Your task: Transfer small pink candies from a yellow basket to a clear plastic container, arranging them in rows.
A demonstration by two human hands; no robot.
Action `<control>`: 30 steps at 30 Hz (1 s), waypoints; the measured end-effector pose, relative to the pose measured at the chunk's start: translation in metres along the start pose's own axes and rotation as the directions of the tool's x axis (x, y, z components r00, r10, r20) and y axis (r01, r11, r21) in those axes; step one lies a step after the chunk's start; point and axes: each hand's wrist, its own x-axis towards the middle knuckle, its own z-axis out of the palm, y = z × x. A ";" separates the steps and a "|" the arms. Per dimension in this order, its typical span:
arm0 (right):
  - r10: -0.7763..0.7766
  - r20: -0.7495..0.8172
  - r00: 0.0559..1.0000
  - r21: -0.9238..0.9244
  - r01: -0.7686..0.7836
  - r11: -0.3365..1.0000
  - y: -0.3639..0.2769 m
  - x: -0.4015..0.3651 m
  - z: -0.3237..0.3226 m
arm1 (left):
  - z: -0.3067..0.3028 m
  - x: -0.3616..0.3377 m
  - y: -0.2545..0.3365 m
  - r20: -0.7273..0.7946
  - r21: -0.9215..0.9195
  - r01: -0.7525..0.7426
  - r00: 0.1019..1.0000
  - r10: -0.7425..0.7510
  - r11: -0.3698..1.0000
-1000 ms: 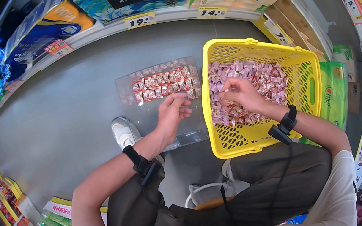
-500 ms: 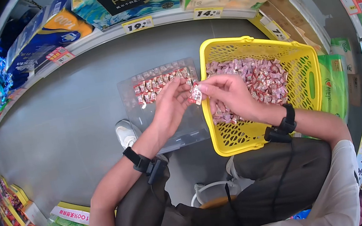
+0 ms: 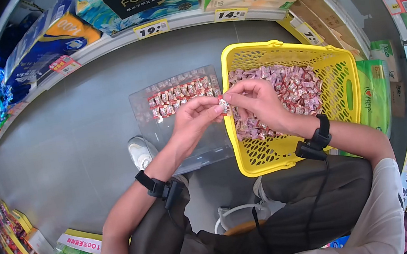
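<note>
Between my two hands is one small red-and-white wrapped candy (image 3: 224, 105), over the gap where the clear box meets the basket. My left hand (image 3: 196, 119) pinches its left side with thumb and fingers. On its other side, my right hand (image 3: 257, 103) pinches it near the top. The clear plastic box (image 3: 186, 153) holds rows of similar wrapped candies (image 3: 178, 93) in its upper part. To the right, a yellow basket (image 3: 345, 63) contains a loose pile of pink and red wrapped candies (image 3: 295, 85), partly hidden by my right hand.
Shelves with tissue packs (image 3: 141, 0) and price tags curve along the top. Green packs (image 3: 373, 95) stand right of the basket. My shoe (image 3: 140, 152) is beside the clear box. A stool (image 3: 240, 220) shows between my legs. More shelved goods line the left.
My left hand has closed onto the candy, its fingertips now meeting those of my right hand. The candy has risen slightly. The view has shifted a little.
</note>
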 end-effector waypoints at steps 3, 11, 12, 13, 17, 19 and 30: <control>0.025 -0.016 1.000 0.016 -0.025 1.000 -0.008 -0.001 0.003 | -0.001 0.000 0.003 -0.007 0.064 -0.032 0.999 0.033 0.997; 0.064 0.029 0.997 0.064 -0.066 0.996 -0.011 0.002 0.002 | -0.005 0.000 0.005 -0.007 0.140 -0.072 0.997 0.074 0.988; 0.082 0.039 0.996 0.059 -0.084 0.995 -0.011 0.002 0.002 | -0.006 0.000 0.005 -0.006 0.157 -0.075 0.997 0.077 0.985; 0.082 0.038 0.996 0.060 -0.084 0.995 -0.011 0.002 0.002 | -0.007 0.000 0.004 -0.005 0.158 -0.074 0.997 0.076 0.985; 0.093 -0.066 0.994 0.177 -0.080 0.981 -0.002 0.007 -0.010 | -0.012 0.004 0.000 -0.172 -0.018 -0.044 0.984 0.040 0.999; 0.096 -0.114 0.989 0.199 -0.072 0.977 0.007 0.014 -0.022 | -0.021 0.008 -0.007 -0.278 -0.083 -0.022 0.961 -0.002 0.996; 0.463 -0.169 0.870 0.039 -0.464 0.885 0.090 0.012 -0.073 | -0.074 0.054 -0.126 -0.613 0.051 0.236 0.775 -0.157 0.970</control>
